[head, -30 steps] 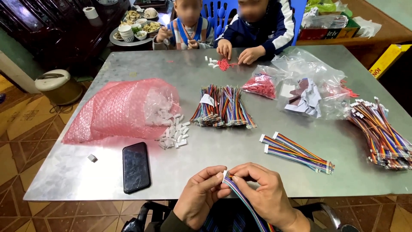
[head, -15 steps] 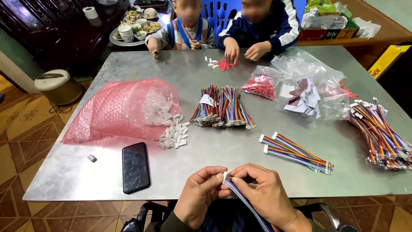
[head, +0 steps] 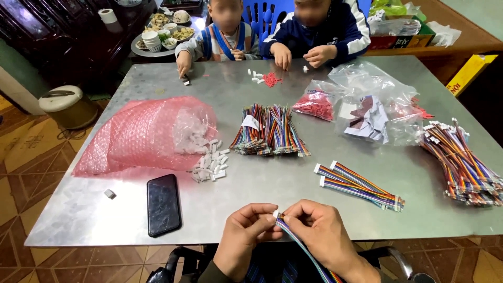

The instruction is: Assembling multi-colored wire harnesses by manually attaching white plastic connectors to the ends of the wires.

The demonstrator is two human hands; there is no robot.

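At the near table edge my left hand (head: 242,237) and my right hand (head: 320,235) both pinch the end of a rainbow ribbon cable (head: 303,249). A small white connector (head: 275,214) sits at the cable tip between my fingertips. The cable trails down toward my lap. Finished cables with white ends (head: 359,185) lie just right of my hands. A pile of loose white connectors (head: 210,163) spills from a pink bubble bag (head: 137,135) to the left.
A black phone (head: 163,203) lies near the front left of the grey metal table (head: 262,173). Cable bundles sit at centre (head: 268,131) and far right (head: 462,162). Clear bags with red parts (head: 361,107) lie beyond. Two seated people at the far edge handle small pieces.
My hands stay in place, fingers working slightly on the cable end. The people across the table have shifted their hands among the small parts.
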